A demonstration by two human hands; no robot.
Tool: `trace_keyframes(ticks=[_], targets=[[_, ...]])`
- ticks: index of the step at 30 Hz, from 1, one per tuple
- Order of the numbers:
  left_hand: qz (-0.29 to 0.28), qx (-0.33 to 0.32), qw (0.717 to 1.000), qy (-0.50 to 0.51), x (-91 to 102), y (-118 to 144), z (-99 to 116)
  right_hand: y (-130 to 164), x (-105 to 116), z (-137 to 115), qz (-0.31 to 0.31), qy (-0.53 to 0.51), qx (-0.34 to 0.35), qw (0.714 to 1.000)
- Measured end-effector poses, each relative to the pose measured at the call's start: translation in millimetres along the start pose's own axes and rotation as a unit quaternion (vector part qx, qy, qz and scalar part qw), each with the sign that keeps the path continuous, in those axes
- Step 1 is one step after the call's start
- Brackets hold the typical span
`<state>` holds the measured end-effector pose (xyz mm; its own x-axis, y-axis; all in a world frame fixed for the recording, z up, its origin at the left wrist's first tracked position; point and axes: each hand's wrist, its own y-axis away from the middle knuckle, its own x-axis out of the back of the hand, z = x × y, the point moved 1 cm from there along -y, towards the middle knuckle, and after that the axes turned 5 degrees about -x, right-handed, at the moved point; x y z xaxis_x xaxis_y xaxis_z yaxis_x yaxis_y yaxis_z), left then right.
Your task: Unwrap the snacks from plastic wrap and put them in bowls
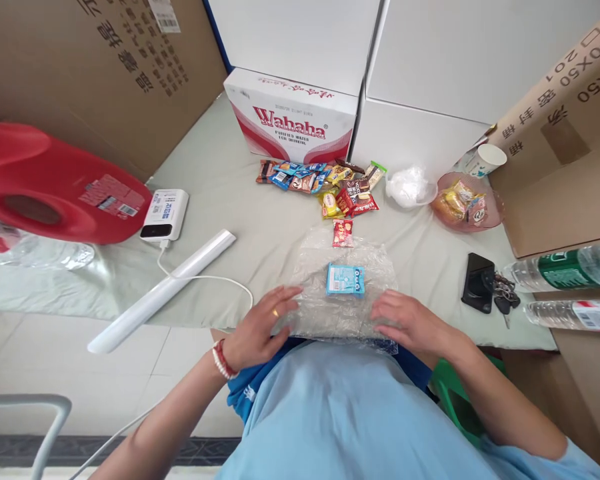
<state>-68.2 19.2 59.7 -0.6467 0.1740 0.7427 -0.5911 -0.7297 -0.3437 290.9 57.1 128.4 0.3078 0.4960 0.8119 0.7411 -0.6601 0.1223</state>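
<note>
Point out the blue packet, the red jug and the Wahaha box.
Blue packet (346,279), head view: middle of its upward face.
Red jug (73,179), head view: its body.
Wahaha box (291,125), head view: its printed front.

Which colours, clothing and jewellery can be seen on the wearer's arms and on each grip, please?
The left grip is an ungloved hand with a gold-coloured metal ring; a red-and-white, seemingly beaded bracelet circles the left wrist. The right grip is likewise ungloved, with no jewellery visible. A light blue fabric sleeve shows at the upper end of the right arm.
</note>
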Motion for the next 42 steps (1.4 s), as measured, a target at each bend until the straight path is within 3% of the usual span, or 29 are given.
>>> trace_keyframes(ticks=[2, 4, 9, 12, 15, 18, 20, 22, 25, 28, 30, 33, 37, 42], targets=[[-0.072, -0.018, 0.997, -0.029, -7.9, 17.8, 5.0, 24.4, -11.7, 10.0, -0.048, -0.001, 0.010, 0.999], [-0.106, -0.013, 0.993, -0.059, -17.1, 30.0, 3.0, 41.4, -31.2, 20.8, -0.057, 0.019, -0.010, 0.998], [-0.064, 0.048, 0.997, 0.003, -18.8, 29.7, -9.1, 49.6, -68.0, 34.7, 0.026, -0.017, -0.024, 0.999], [-0.026, 0.101, 0.993, 0.062, -3.0, 12.0, -12.8, 42.5, -60.6, 37.1, 0.074, -0.106, -0.018, 0.991], [-0.007, 0.132, 0.989, 0.068, 15.2, -16.5, -16.9, 34.7, -37.1, 41.4, 0.112, -0.174, -0.049, 0.977], [-0.005, 0.131, 0.991, 0.038, 26.3, -48.7, -23.2, 28.0, -11.3, 40.8, 0.146, -0.180, -0.066, 0.971], [-0.008, 0.133, 0.991, 0.029, 28.1, -66.2, -27.0, 25.0, -1.3, 32.3, 0.150, -0.141, -0.035, 0.978], [-0.013, 0.135, 0.990, 0.031, 26.7, -78.0, -29.2, 23.8, -2.3, 18.7, 0.123, -0.072, 0.007, 0.990], [-0.011, 0.141, 0.989, 0.039, 23.3, -86.0, -29.7, 23.9, -21.0, 1.4, 0.104, 0.044, 0.029, 0.993], [0.009, 0.152, 0.987, 0.045, 22.3, -88.3, -30.2, 22.4, -38.0, -0.3, 0.197, 0.100, -0.007, 0.975], [0.023, 0.163, 0.985, 0.053, 23.0, -89.7, -32.3, 19.0, -38.5, 5.8, 0.258, 0.078, -0.040, 0.962], [0.038, 0.178, 0.981, 0.063, 23.8, -93.0, -38.4, 10.0, -24.9, 18.0, 0.296, 0.007, -0.074, 0.952], [0.054, 0.195, 0.978, 0.053, 19.2, -100.3, -51.8, -6.2, -9.7, 39.1, 0.297, -0.086, -0.146, 0.940], [0.044, 0.226, 0.973, -0.009, -3.9, -110.6, -72.3, -30.2, -22.3, 75.3, 0.264, -0.162, -0.245, 0.918]])
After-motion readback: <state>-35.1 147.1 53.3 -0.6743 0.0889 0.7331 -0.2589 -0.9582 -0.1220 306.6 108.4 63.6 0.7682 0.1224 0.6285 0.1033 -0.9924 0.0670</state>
